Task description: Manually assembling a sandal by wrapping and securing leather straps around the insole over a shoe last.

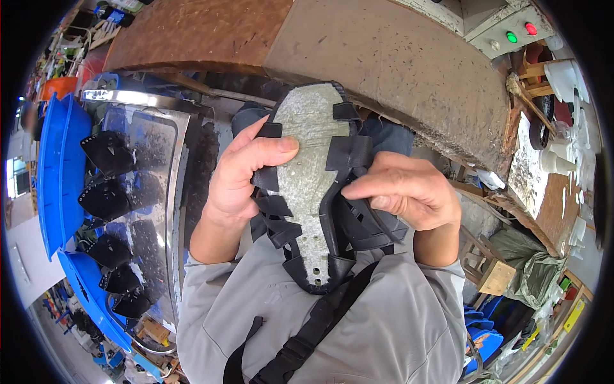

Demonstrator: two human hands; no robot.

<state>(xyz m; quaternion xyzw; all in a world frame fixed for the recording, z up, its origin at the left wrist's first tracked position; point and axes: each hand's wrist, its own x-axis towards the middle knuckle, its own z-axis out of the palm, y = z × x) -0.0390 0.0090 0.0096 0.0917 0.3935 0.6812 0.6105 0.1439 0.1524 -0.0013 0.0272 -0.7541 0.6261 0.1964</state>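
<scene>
An unfinished sandal (310, 176) is held sole-up in front of my chest, its pale grey-green insole board facing me. Black strap ends are folded over the board's edges, and two small holes show at the narrow heel end. My left hand (242, 173) is closed round the left edge, thumb pressed flat on the board. On the other side my right hand (409, 192) is closed at the black straps (361, 221), with its index fingertip by the board's edge and its thumb close to it. The curled fingers behind are partly hidden.
A brown, stained workbench (358, 57) runs across the far side. To my left, several black upper pieces (105, 153) lie along a metal-framed stand (182, 147), next to blue plastic bins (61, 173). A control box (511, 29) with red and green buttons stands far right.
</scene>
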